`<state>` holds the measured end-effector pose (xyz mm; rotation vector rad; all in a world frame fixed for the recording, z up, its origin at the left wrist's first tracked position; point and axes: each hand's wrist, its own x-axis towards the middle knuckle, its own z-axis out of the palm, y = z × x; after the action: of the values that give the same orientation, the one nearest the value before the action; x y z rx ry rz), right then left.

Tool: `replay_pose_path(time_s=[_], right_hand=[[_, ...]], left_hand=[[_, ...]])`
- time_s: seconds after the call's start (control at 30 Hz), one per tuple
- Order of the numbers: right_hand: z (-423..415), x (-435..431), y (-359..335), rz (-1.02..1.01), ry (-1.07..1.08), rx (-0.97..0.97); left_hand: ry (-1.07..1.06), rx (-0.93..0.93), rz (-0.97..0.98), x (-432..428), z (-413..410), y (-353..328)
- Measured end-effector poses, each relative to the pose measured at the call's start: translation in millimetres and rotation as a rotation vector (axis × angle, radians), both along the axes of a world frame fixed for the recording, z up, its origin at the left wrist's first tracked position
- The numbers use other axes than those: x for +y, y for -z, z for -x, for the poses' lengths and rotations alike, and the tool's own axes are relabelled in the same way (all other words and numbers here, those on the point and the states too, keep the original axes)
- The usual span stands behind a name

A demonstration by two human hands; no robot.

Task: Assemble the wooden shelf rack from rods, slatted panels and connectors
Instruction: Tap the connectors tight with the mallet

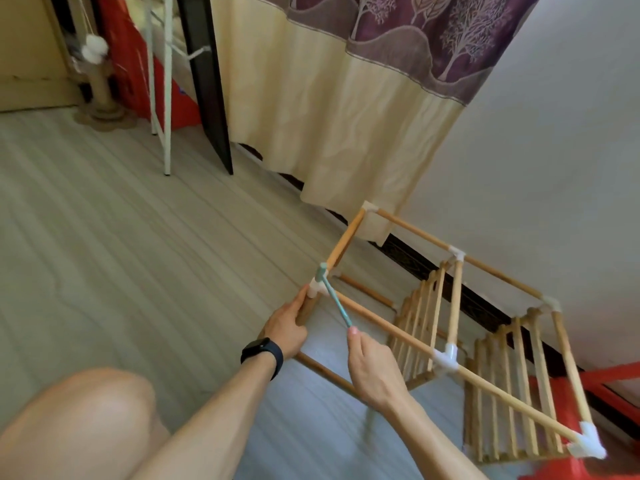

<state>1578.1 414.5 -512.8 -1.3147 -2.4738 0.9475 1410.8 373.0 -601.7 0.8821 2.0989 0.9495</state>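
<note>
Left hand (285,329), right hand (374,372) — fingers curled

Partly built rack frame (388,325) rests on the pale floor (121,237) beside the wall, with two slatted panels (420,327) fitted inside. Left hand (287,327), with a black watch (262,355) on its wrist, grips an upright rod (309,311) under a white corner connector (316,287). Right hand (372,372) holds a teal mallet (337,303), its head at that connector.
</note>
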Motion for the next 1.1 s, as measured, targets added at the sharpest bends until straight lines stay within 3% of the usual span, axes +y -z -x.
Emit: replay_pose_path(time_s=[0.13,0.27,0.43,0.67,0.77,0.9,1.0,1.1], right_hand=[[-0.5,-3.5,0.9,-0.013,0.088,0.362],[-3.8,-2.5,5.9,0.030,0.096,0.021],[-7.7,22.9,-19.7,0.058,0.170,0.294],[-1.6,103.4,-33.9,-0.044,0.217,-0.015],[10.7,144.2,-36.6,-0.063,0.205,-0.181],[40.7,194.5,-42.7,-0.079,0.165,-0.218],[69.9,224.5,-57.1,-0.088,0.180,-0.094],[91.1,230.4,-68.2,-0.168,0.240,0.274]], left_hand=[[0.025,-0.025,-0.009,-2.5,-1.4,-5.2],[0.021,-0.019,0.002,-2.4,0.0,-2.6],[-0.006,0.073,-0.005,-1.9,6.2,-9.4],[0.033,0.275,0.068,53.3,57.2,-53.3],[0.186,0.367,0.057,97.0,63.8,-80.2],[0.389,0.497,0.101,132.5,44.2,-81.4],[0.378,0.558,0.145,135.1,33.3,-54.1],[0.342,0.648,0.140,138.1,33.6,-44.6]])
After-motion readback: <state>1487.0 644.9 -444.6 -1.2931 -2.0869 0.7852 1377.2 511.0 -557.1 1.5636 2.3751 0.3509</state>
